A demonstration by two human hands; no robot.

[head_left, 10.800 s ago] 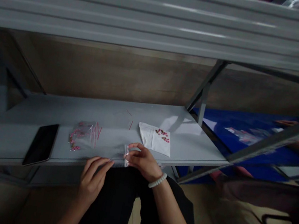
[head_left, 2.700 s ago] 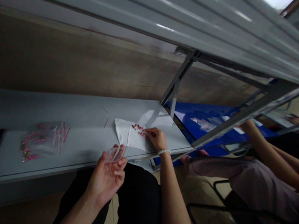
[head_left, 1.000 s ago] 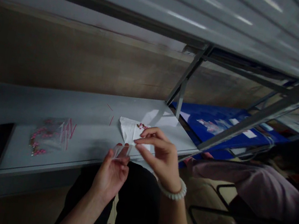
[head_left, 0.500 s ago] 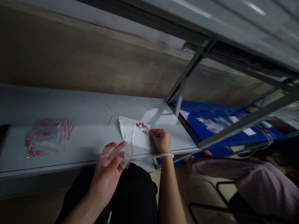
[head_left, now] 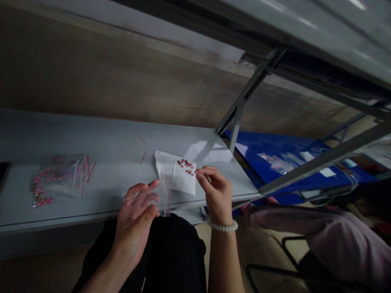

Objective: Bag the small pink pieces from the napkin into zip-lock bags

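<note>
Already, clear bags with pink and gold beads lie bunched on the desk; loose beads remain on the white sheet, small and shiny. Beside them, the right hand pinches what looks like a pink bead; the left hand holds a limp, see-through bag

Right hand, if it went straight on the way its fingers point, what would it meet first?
Probably the pink and gold-coloured beads on the white sheet, just ahead of the right hand; how high it hovers is unclear.
</note>
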